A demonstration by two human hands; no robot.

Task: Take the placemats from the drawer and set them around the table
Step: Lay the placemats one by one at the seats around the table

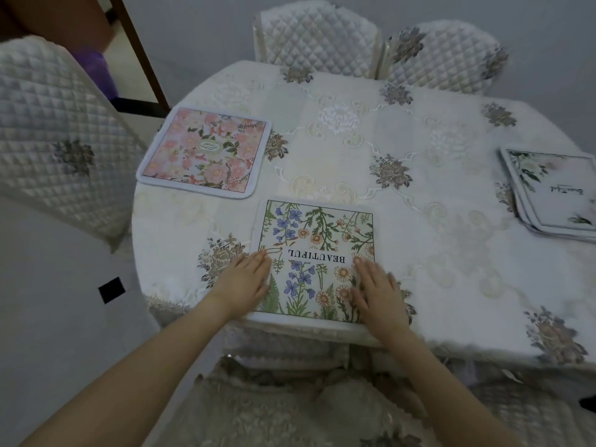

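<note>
A placemat with blue and orange flowers and the word BEAUTIFUL [317, 240] lies flat at the near edge of the table [371, 150]. My left hand [243, 280] rests flat on its left edge, fingers straight. My right hand [375, 291] presses flat on its right side. A pink floral placemat [204, 151] lies at the table's left edge. A stack of several white-and-green placemats [554, 195] sits at the right edge, partly cut off by the frame.
The table wears a white embroidered cloth. Quilted chairs stand at the far side [314, 35], [446, 54], at the left [54, 130] and right below me [290, 411]. A dark doorframe [138, 50] rises at the back left.
</note>
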